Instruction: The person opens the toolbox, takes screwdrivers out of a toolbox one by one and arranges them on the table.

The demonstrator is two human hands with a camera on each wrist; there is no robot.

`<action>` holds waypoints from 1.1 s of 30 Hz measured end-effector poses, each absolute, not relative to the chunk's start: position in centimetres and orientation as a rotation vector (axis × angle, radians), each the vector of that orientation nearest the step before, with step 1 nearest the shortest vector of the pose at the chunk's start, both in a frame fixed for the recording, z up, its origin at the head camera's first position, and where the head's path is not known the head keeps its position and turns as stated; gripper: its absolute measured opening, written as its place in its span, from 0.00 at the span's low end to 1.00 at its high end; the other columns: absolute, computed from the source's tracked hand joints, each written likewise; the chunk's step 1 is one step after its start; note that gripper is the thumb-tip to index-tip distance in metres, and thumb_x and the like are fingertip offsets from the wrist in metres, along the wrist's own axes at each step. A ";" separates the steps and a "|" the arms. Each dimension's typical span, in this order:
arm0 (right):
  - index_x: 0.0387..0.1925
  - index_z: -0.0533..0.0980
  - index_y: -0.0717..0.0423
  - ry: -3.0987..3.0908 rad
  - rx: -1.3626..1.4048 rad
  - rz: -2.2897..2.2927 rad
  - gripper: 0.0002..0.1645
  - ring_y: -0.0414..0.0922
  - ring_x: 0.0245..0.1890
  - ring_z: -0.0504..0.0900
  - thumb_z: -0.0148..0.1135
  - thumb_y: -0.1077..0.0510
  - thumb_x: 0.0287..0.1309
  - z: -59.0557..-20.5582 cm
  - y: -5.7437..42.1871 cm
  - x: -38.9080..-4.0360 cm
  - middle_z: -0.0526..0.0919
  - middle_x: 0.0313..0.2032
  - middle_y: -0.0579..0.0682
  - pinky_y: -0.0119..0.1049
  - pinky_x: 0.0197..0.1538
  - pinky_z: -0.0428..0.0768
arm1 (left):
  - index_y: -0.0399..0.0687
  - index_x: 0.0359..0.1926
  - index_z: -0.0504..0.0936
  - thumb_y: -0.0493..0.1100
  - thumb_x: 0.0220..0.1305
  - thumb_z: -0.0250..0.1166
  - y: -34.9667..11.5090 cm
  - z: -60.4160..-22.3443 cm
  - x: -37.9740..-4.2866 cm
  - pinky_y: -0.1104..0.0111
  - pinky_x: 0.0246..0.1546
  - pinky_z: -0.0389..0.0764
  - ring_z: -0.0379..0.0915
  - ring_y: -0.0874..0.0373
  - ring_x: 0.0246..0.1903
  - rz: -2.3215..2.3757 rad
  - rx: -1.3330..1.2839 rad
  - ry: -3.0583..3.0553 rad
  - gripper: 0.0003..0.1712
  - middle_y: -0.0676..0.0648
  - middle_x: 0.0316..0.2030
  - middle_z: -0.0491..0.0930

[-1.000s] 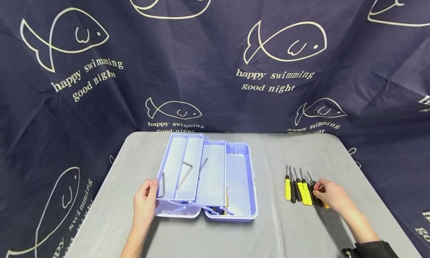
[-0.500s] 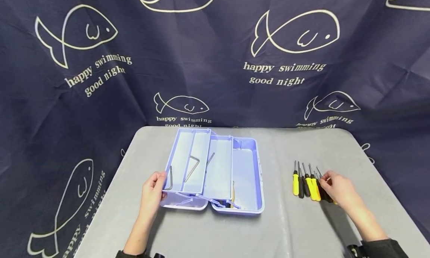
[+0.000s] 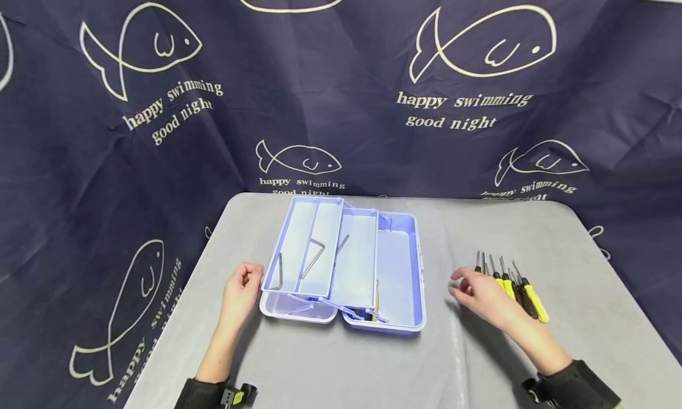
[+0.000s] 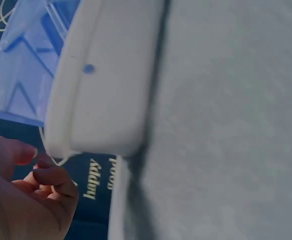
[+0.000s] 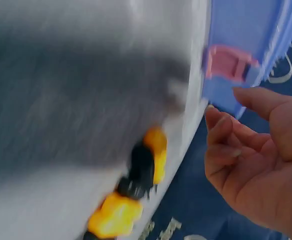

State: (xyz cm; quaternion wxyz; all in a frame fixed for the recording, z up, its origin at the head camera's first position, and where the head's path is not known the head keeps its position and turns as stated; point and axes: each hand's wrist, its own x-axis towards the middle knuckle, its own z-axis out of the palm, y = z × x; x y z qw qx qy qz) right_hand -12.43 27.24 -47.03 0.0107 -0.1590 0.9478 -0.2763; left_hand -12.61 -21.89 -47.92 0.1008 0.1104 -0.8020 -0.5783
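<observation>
A lilac toolbox (image 3: pixel 397 267) stands with its trays fanned out to the left. Two hex keys lie in the outer tray, one L-shaped hex key (image 3: pixel 280 273) by its left edge and a larger bent hex key (image 3: pixel 314 261); a straight metal rod (image 3: pixel 341 247) shows in the inner tray. My left hand (image 3: pixel 241 292) hovers beside the outer tray's front left corner, fingers loosely curled, holding nothing. Over the table between toolbox and screwdrivers is my right hand (image 3: pixel 487 295), its thumb and index finger apart and nothing between them. Several yellow and black screwdrivers (image 3: pixel 535 302) lie partly hidden behind it.
Something with a yellow handle (image 3: pixel 376 296) sits in the toolbox's bottom, mostly under the inner tray. A pink latch (image 5: pixel 228 62) is on the box's right side. The grey table (image 3: pixel 373 367) backs onto a dark blue fish-print cloth (image 3: pixel 367 131).
My right hand has left the right end of the screwdriver row and moved left, towards the toolbox. My left hand has come off the outer tray's edge. The head view has shifted.
</observation>
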 end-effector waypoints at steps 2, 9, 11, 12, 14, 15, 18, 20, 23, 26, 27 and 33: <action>0.50 0.77 0.66 2.908 -0.550 -0.920 0.19 0.34 0.26 0.77 0.72 0.61 0.61 -47.4 26.4 -12.7 0.82 0.28 0.41 0.34 0.32 0.79 | 0.30 0.46 0.79 0.38 0.76 0.58 -22.1 -48.3 -12.8 0.75 0.23 0.72 0.69 0.67 0.20 -1.721 0.352 -2.427 0.11 0.59 0.21 0.74; 0.60 0.70 0.75 2.792 -0.657 -0.947 0.34 0.30 0.27 0.73 0.74 0.61 0.58 -48.2 24.7 -13.9 0.79 0.28 0.39 0.33 0.33 0.78 | 0.30 0.48 0.79 0.39 0.77 0.57 -22.6 -49.8 -13.6 0.74 0.33 0.75 0.73 0.67 0.31 -1.880 0.377 -2.487 0.13 0.56 0.31 0.80; 0.61 0.69 0.75 2.792 -0.673 -0.928 0.35 0.30 0.27 0.72 0.74 0.61 0.58 -48.5 24.4 -14.1 0.78 0.28 0.38 0.33 0.33 0.77 | 0.34 0.44 0.80 0.40 0.77 0.56 -22.7 -50.1 -13.7 0.74 0.36 0.74 0.73 0.66 0.33 -1.908 0.376 -2.515 0.12 0.56 0.32 0.80; 0.61 0.70 0.75 2.793 -0.672 -0.923 0.35 0.30 0.27 0.72 0.74 0.61 0.57 -48.7 24.4 -14.2 0.78 0.28 0.39 0.33 0.33 0.77 | 0.36 0.41 0.81 0.40 0.77 0.55 -22.6 -50.3 -13.7 0.74 0.36 0.74 0.73 0.66 0.34 -1.931 0.382 -2.515 0.12 0.55 0.31 0.79; 0.61 0.69 0.75 2.789 -0.676 -0.915 0.35 0.31 0.27 0.72 0.73 0.61 0.58 -48.8 24.2 -14.4 0.78 0.28 0.39 0.33 0.34 0.76 | 0.40 0.36 0.79 0.40 0.78 0.53 -22.6 -50.4 -13.6 0.72 0.34 0.76 0.74 0.64 0.31 -2.040 0.399 -2.488 0.13 0.54 0.29 0.78; 0.62 0.69 0.74 2.786 -0.670 -0.920 0.35 0.31 0.27 0.72 0.72 0.61 0.58 -48.8 24.1 -14.5 0.78 0.29 0.39 0.33 0.34 0.76 | 0.41 0.34 0.78 0.40 0.78 0.53 -22.6 -50.4 -13.6 0.72 0.32 0.76 0.73 0.63 0.30 -2.092 0.410 -2.471 0.13 0.53 0.27 0.77; 0.62 0.69 0.73 2.792 -0.669 -0.917 0.34 0.32 0.28 0.73 0.70 0.62 0.59 -48.8 23.9 -14.7 0.78 0.29 0.40 0.33 0.34 0.77 | 0.44 0.31 0.75 0.39 0.79 0.52 -22.7 -50.3 -13.6 0.71 0.30 0.77 0.73 0.62 0.27 -2.215 0.437 -2.436 0.14 0.52 0.26 0.75; 0.62 0.69 0.73 2.795 -0.678 -0.917 0.33 0.33 0.29 0.74 0.69 0.62 0.59 -48.7 23.7 -14.7 0.78 0.30 0.40 0.33 0.34 0.77 | 0.45 0.32 0.76 0.39 0.79 0.53 -22.7 -50.2 -13.5 0.71 0.30 0.76 0.73 0.62 0.27 -2.229 0.434 -2.453 0.14 0.53 0.26 0.74; 0.62 0.70 0.73 2.800 -0.687 -0.923 0.32 0.33 0.29 0.74 0.69 0.62 0.59 -48.6 23.5 -14.6 0.78 0.29 0.40 0.34 0.34 0.77 | 0.44 0.34 0.77 0.39 0.78 0.54 -22.7 -49.8 -13.5 0.72 0.33 0.74 0.72 0.62 0.30 -2.162 0.407 -2.502 0.12 0.53 0.28 0.74; 0.62 0.70 0.72 2.803 -0.689 -0.918 0.32 0.33 0.29 0.74 0.70 0.63 0.59 -48.6 23.4 -14.7 0.78 0.29 0.40 0.34 0.35 0.77 | 0.43 0.34 0.76 0.38 0.77 0.54 -22.7 -49.1 -13.6 0.71 0.36 0.73 0.71 0.62 0.33 -2.127 0.368 -2.513 0.11 0.54 0.29 0.75; 0.62 0.70 0.72 2.805 -0.686 -0.911 0.32 0.33 0.29 0.74 0.70 0.63 0.59 -48.7 23.4 -14.7 0.78 0.29 0.40 0.34 0.35 0.77 | 0.44 0.33 0.75 0.38 0.77 0.54 -22.6 -48.8 -13.6 0.71 0.36 0.73 0.71 0.62 0.33 -2.120 0.357 -2.512 0.11 0.53 0.29 0.75; 0.64 0.68 0.74 2.813 -0.671 -0.867 0.36 0.37 0.29 0.74 0.71 0.62 0.59 -49.0 23.3 -15.3 0.78 0.29 0.42 0.37 0.36 0.78 | 0.46 0.34 0.72 0.41 0.80 0.53 -22.3 -47.0 -13.7 0.69 0.30 0.76 0.73 0.61 0.28 -2.216 0.316 -2.445 0.12 0.52 0.28 0.75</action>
